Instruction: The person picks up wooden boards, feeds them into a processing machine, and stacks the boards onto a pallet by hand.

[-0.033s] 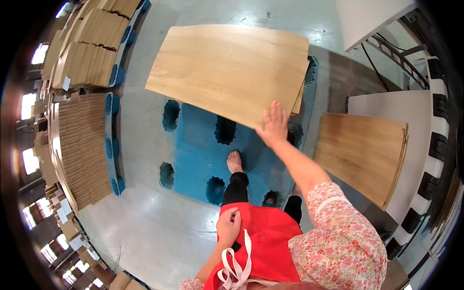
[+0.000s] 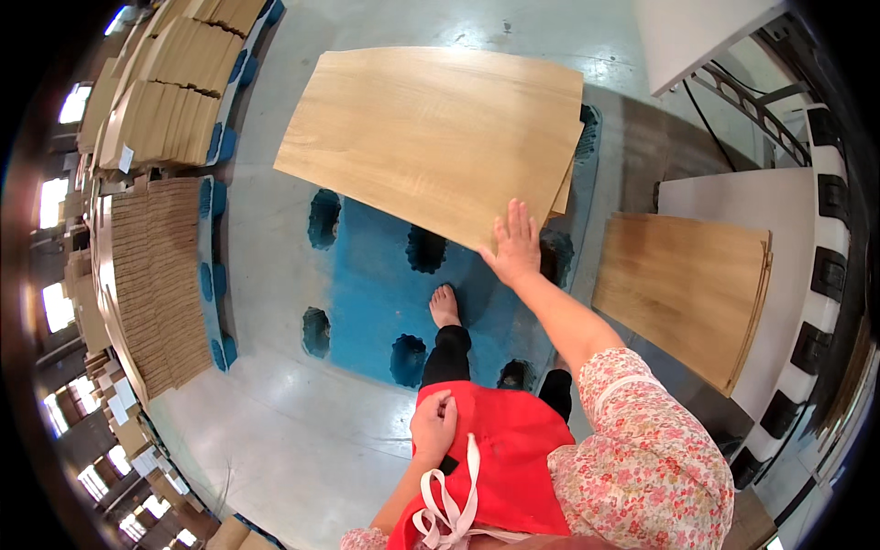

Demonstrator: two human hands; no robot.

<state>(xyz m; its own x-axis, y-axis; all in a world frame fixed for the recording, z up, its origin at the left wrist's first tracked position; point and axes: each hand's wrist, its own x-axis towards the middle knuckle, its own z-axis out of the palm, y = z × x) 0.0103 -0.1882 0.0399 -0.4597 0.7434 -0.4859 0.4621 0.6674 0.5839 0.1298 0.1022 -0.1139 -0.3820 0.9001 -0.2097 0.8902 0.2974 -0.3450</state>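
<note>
View from the head, looking down. Nearest the lower edge, the left hand (image 2: 434, 423) rests loosely curled against a red apron (image 2: 513, 467), gripping nothing; a white apron tie (image 2: 449, 504) hangs just below it. The right arm, in a floral sleeve (image 2: 642, 458), reaches forward and up from the lower right. A bare foot (image 2: 445, 305) stands on a blue plastic pallet (image 2: 376, 284) that lies on the grey concrete floor (image 2: 266, 431).

The right hand (image 2: 513, 246) is open, fingers spread flat, pressing on the near corner of a large thin wooden sheet (image 2: 440, 137). The sheet lies over the far part of the pallet, its far corners reaching past the pallet's edge; further sheets of the same kind show beneath its right edge.

To the right, a second stack of wooden sheets (image 2: 683, 284) lies on a white table (image 2: 733, 197), well apart from the hand. To the left, stacks of cardboard (image 2: 156, 275) stand on blue pallets, and more stacks (image 2: 174, 110) lie beyond them at the upper left.
</note>
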